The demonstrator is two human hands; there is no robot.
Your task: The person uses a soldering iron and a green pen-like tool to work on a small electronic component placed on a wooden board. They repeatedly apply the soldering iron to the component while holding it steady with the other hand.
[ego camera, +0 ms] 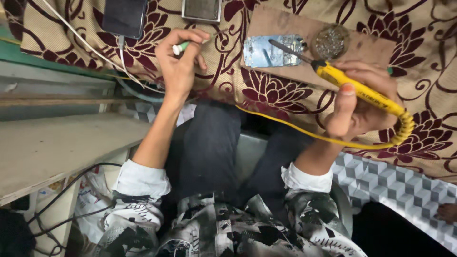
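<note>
— Flowery cloth (285,90) for a table, with a brown board (285,28) on top. See the work?

— Right hand (362,102) gripping yellow soldering iron (354,88), tip on phone circuit board (273,51). Left hand (178,62) pinching solder tube (182,46), well apart. Soldering step, probably. Needs solder near tip.

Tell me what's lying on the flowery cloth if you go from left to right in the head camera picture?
Dark phone → left hand holding a small white and green tool → shiny circuit board → round tin of metal wool → right hand gripping the yellow soldering iron.
</note>
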